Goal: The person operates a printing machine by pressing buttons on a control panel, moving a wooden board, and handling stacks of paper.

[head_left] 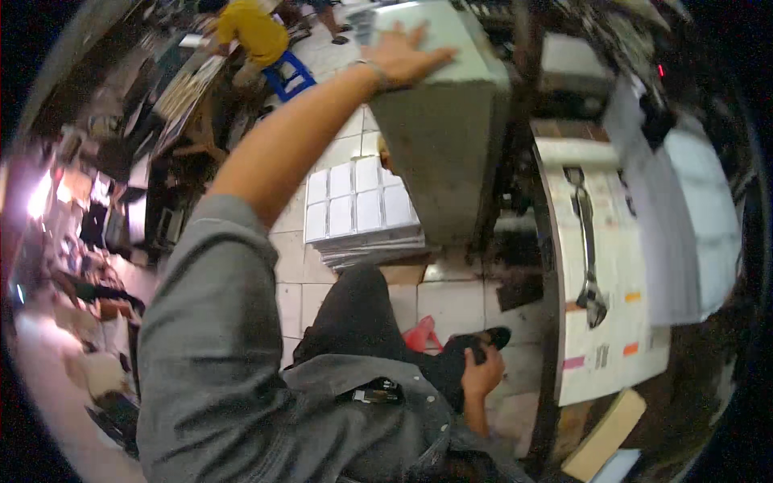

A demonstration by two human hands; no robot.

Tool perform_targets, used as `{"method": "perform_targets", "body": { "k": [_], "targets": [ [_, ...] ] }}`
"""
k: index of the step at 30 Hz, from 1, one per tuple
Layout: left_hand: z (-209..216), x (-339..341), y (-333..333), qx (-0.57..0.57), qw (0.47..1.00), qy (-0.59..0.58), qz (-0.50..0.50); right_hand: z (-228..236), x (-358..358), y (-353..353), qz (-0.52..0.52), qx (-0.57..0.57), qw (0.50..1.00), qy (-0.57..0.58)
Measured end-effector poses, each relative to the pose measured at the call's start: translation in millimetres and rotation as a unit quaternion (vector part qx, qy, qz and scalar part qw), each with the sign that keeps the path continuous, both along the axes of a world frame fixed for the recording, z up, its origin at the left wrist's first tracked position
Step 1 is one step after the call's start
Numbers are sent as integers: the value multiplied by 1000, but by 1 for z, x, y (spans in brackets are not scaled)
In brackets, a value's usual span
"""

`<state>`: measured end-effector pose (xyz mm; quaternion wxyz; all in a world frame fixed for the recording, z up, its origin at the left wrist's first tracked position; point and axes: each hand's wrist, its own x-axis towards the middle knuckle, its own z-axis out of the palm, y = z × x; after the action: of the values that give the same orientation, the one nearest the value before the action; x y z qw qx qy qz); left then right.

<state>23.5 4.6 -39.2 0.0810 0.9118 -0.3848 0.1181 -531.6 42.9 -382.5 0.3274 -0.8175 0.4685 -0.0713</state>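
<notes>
My left arm reaches forward, and my left hand (407, 55) lies with its fingers spread on the pale top of a tall grey-green cabinet (439, 153). Low on the right, beside my leg, is my right hand (483, 374). Its fingers are curled around a small dark thing (481, 351) whose kind I cannot make out. Close to that hand is a black shoe (498, 336). On the floor left of the cabinet sits a stack of white printed sheets (354, 211), each with a grid of rectangles.
At right stands a worktable with a large printed sheet (608, 362) and a long dark metal bar (587, 233). White paper (700, 217) hangs over its far side. A red plastic bag (423, 332) lies by my legs. A person in yellow (254, 32) is beside a blue stool (288, 76).
</notes>
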Motion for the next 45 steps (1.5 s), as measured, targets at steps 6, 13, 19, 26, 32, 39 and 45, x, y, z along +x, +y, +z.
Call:
{"method": "perform_targets", "body": {
  "k": [6,13,19,26,32,39,45],
  "targets": [
    [31,-55,14,-90,990,95,52,1,5,3,7,25,999,42],
    [8,-80,30,-201,975,87,-23,39,18,23,-3,-49,988,147],
    [-71,-184,182,-162,974,110,-110,20,3,31,27,-55,997,39],
    [-233,-248,309,103,936,326,76,43,10,29,28,-36,997,54],
    [-265,-270,308,210,928,309,-11,40,13,28,83,6,996,13],
    [-267,-224,271,221,883,413,-24,128,86,-3,167,-3,986,20],
    [-290,-162,252,113,805,582,23,281,229,-55,172,-29,977,-120]
  ]
}}
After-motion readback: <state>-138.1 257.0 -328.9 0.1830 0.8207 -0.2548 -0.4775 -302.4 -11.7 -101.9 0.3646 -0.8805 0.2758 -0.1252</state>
